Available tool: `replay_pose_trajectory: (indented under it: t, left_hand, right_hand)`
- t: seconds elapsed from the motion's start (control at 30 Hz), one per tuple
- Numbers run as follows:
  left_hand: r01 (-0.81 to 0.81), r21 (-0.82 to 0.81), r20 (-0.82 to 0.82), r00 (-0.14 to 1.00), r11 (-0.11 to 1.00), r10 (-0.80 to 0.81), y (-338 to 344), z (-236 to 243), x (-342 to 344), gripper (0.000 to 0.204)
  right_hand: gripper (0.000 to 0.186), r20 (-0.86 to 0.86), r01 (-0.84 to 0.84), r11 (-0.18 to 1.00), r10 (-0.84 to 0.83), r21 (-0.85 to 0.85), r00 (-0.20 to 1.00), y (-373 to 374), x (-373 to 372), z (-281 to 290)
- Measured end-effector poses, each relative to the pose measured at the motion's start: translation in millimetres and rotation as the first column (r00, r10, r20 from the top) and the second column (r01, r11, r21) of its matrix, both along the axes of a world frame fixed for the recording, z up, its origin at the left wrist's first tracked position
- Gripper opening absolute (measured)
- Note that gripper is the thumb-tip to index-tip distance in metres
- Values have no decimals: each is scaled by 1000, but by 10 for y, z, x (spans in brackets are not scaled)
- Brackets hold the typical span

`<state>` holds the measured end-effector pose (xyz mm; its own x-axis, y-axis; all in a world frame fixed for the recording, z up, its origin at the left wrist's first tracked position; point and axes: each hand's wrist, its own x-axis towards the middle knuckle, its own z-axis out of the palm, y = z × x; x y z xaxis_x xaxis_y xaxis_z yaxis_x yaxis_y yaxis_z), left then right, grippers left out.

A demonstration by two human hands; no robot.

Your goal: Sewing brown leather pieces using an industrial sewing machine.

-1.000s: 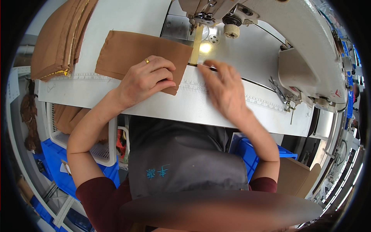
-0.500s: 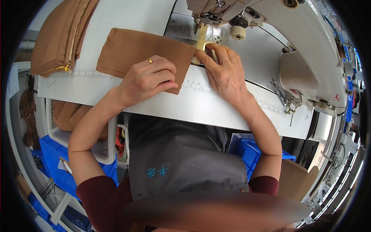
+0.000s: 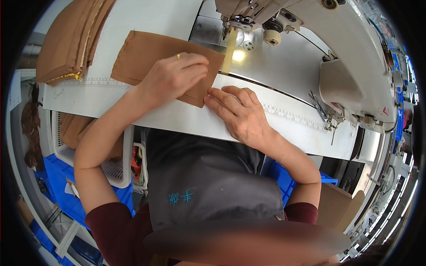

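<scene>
A brown rectangular fabric piece [image 3: 146, 53], seemingly in layers, lies flat on the white table left of the sewing machine's needle area. Over its right half hovers or rests my left hand [image 3: 175, 80], fingers bent and pressed together near the right edge; whatever they pinch, if anything, is hidden. My right hand [image 3: 242, 113] lies at the lower right edge of the fabric, thumb and index fingertip closed on that edge. A pale yellow strip [image 3: 229, 53] runs from under the needle to the table's seam, just right of the fabric's corner.
The sewing machine [image 3: 355, 57] takes up the right and back. A stack of brown fabric pieces [image 3: 73, 40] stands at the far left. Scissors [image 3: 318, 105] lie by the machine's base. A white basket [image 3: 120, 173] with brown cloth sits below the table's left edge, above a blue crate [image 3: 62, 177].
My right hand has come from the yellow strip toward me, down to the fabric's lower right edge. My left hand has moved slightly up and right over the fabric.
</scene>
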<state>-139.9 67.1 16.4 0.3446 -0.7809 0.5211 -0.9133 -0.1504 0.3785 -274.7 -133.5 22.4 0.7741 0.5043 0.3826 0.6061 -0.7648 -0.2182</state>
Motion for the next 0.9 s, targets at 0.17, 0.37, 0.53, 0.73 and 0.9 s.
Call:
replay_pose_trajectory:
  t: [0.17, 0.37, 0.53, 0.73, 0.9]
  left_hand:
    - [-26, -38, 233, 972, 999, 34, -117, -142, 161, 15]
    - [-73, -63, 293, 952, 995, 88, -269, -157, 266, 21]
    - [-160, -53, 319, 933, 986, 169, -401, -178, 353, 22]
    - [-174, -40, 256, 950, 984, 178, -460, -157, 386, 28]
    - [-205, -27, 261, 943, 978, 205, -481, -161, 419, 27]
  right_hand:
    - [46, -11, 27, 999, -27, 19, 1000, 16, -2, 8]
    - [47, 58, 139, 990, -138, -10, 989, -240, 420, -5]
    - [45, 78, 235, 968, -228, -85, 970, -401, 721, -67]
    - [44, 97, 265, 962, -259, -59, 961, -422, 797, -128]
    - [45, 106, 299, 952, -292, -61, 950, -413, 818, -130]
